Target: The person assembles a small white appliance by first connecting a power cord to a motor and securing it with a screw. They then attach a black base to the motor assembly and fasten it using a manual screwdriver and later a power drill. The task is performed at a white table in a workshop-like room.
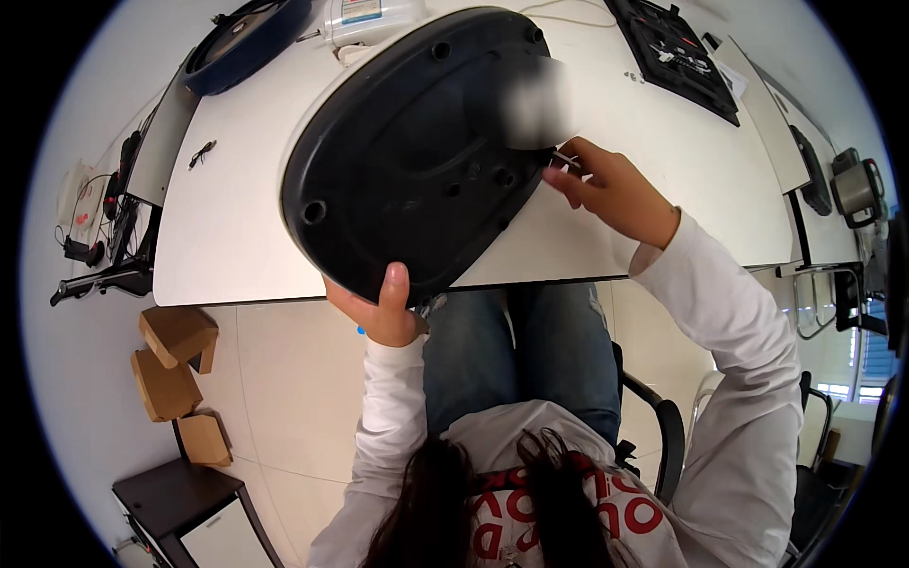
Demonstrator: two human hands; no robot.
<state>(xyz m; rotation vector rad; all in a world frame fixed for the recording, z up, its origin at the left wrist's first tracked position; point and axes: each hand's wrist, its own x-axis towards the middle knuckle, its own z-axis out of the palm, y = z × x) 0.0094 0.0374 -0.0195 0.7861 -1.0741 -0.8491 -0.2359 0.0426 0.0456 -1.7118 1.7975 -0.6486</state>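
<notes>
A large, rounded black plastic shell (398, 170) with several round holes is tilted over the white table (227, 227), its near edge reaching past the table's front. My left hand (381, 308) grips that near edge, thumb on the upper face and fingers underneath. At the shell's right edge, my right hand (611, 189) is closed in a pinch on a small thin metallic piece (565, 159); its exact kind is too small to make out. A blurred pale patch covers the shell's upper right part, hiding what is there.
At the back left are a dark blue round object (248, 43) and a white cylindrical container (374, 19). A small black cable (202, 154) lies on the left. An open black tool case (677, 62) sits back right. Cardboard boxes (170, 379) stand on the floor left.
</notes>
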